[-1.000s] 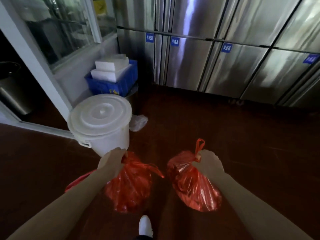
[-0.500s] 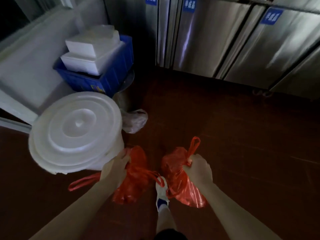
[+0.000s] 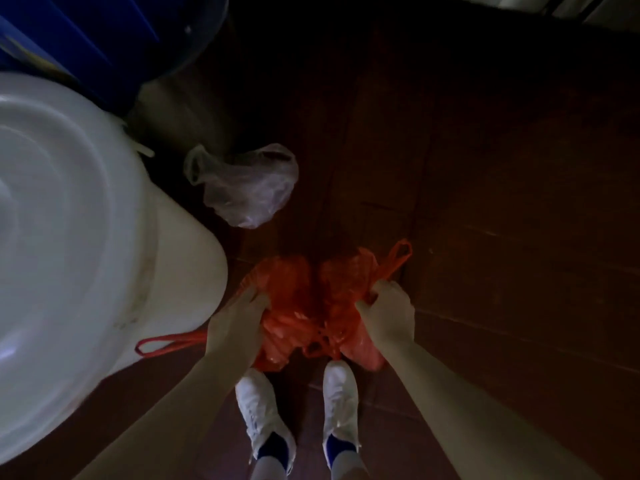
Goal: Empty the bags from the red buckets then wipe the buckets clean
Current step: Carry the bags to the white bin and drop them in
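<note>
Two tied red plastic bags sit low by the dark floor, just ahead of my white shoes. My left hand (image 3: 235, 320) grips the top of the left red bag (image 3: 287, 306), whose loop handle trails off to the left. My right hand (image 3: 388, 310) grips the neck of the right red bag (image 3: 346, 282), its loop handle sticking up to the right. The two bags touch each other. No red bucket is in view.
A large white lidded bucket (image 3: 69, 237) fills the left side, close to my left arm. A crumpled clear plastic bag (image 3: 246, 185) lies on the floor beyond the red bags. A blue crate (image 3: 69, 39) sits at top left. Dark floor spreads to the right.
I have bent down and stepped closer; both hands lowered the red bags toward the floor beside the white bucket. The view now looks straight down.
</note>
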Demonstrator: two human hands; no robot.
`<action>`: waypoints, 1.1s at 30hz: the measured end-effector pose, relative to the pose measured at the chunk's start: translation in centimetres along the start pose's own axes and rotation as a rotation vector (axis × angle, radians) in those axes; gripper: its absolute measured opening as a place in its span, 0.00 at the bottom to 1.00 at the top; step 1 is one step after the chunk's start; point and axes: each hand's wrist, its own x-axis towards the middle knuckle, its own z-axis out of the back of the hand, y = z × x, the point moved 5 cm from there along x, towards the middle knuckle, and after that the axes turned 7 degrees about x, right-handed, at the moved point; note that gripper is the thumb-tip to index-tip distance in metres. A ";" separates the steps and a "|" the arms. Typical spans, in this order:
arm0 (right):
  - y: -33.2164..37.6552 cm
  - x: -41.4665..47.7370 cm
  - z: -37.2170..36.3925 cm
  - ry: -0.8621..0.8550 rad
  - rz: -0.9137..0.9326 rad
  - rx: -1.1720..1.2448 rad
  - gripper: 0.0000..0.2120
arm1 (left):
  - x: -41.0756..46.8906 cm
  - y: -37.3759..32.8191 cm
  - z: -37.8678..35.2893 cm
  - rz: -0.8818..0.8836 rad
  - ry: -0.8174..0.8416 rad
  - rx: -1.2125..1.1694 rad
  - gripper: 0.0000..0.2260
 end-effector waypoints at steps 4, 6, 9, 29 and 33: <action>-2.3 5.7 -5.5 0.010 -0.044 -0.029 0.11 | 4.6 1.9 -5.3 0.034 0.026 0.020 0.13; -3.4 7.5 -7.7 0.018 -0.065 -0.043 0.12 | 6.2 2.7 -7.6 0.013 0.034 0.007 0.13; -4.5 9.1 -10.5 0.115 -0.076 -0.096 0.12 | 7.8 4.0 -10.5 -0.018 0.104 0.109 0.18; 25.7 -6.2 0.5 0.220 0.662 0.031 0.10 | -3.2 4.9 18.4 -0.001 -0.350 -0.227 0.20; 33.5 -9.7 -0.5 0.252 0.798 -0.012 0.10 | -6.5 13.6 22.0 0.224 -0.371 -0.187 0.19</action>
